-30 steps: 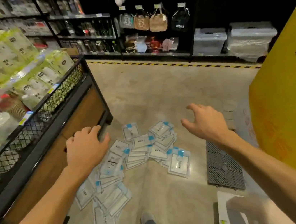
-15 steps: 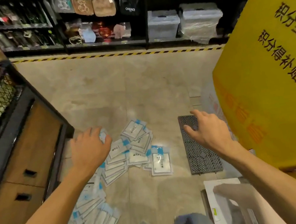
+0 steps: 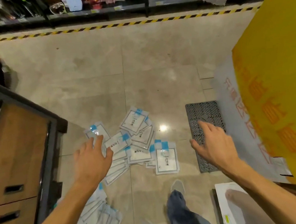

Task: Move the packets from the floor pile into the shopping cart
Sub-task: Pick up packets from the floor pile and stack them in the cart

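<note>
The step in hand looks like the reach down for a first pick-up. The packets (image 3: 138,145) lie in a loose, overlapping pile on the floor (image 3: 101,76), spreading from the middle of the scene toward the near left, just beside the dark wooden cabinet (image 3: 16,148). The left hand (image 3: 91,160) hovers over the left part of the pile with fingers spread and relaxed, grasping nothing; whether its fingertips already touch a packet I cannot tell, since the view blurs there. The right hand (image 3: 213,144) is likewise released and empty, held over the dark floor grate (image 3: 207,134), right of the pile. No shopping cart is plainly in view.

The next move likely calls for lowering the left hand onto the top packets, pinching or sliding fingers under their thin, slippery edges, and bringing the right hand across to help gather several.

The packets carry blue corner patches and small dark print, too small to read. The yellow sign (image 3: 282,94) on the right shows orange characters, blurred and unreadable.
</note>
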